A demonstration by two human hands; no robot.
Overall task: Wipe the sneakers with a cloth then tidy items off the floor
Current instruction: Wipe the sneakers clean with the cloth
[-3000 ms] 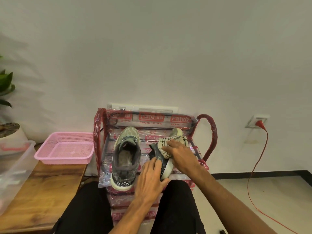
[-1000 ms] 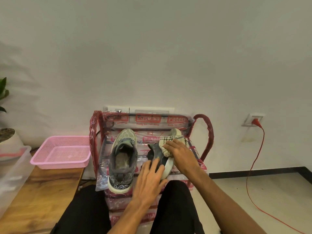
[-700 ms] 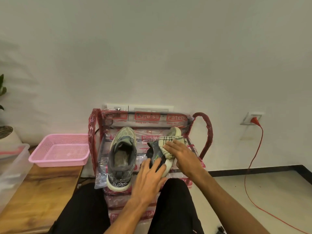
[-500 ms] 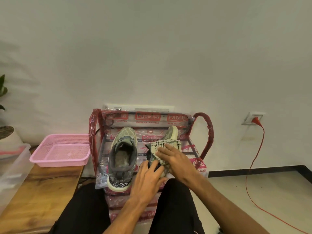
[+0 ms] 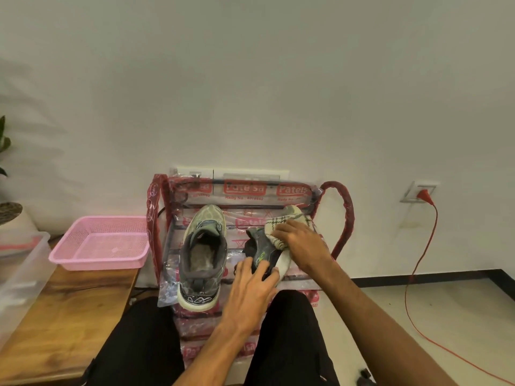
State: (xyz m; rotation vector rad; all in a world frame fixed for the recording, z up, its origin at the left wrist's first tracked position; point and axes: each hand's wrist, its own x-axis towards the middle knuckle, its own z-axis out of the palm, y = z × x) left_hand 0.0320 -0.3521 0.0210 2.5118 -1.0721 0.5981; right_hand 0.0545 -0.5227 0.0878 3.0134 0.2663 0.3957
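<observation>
Two grey-green sneakers sit on the top shelf of a red plastic-wrapped rack (image 5: 345, 215). The left sneaker (image 5: 203, 254) stands upright with its heel toward me. The right sneaker (image 5: 264, 252) is tipped on its side, sole facing right. My left hand (image 5: 250, 291) holds this sneaker at its heel. My right hand (image 5: 301, 246) presses a cream checked cloth (image 5: 274, 228) against the sneaker's upper, fingers laid over the cloth. Most of the sneaker's toe is hidden under the cloth.
A pink mesh basket (image 5: 100, 240) sits on a wooden bench (image 5: 61, 316) at the left, beside a clear plastic bin (image 5: 19, 271) and a potted plant (image 5: 8, 210). A red cable (image 5: 418, 263) runs from a wall socket (image 5: 419, 192) across the tiled floor. My black-trousered legs fill the foreground.
My right hand has slid the cloth back and forth along the tipped sneaker, ending toward the toe. My left hand stays on the heel. The left sneaker has not moved.
</observation>
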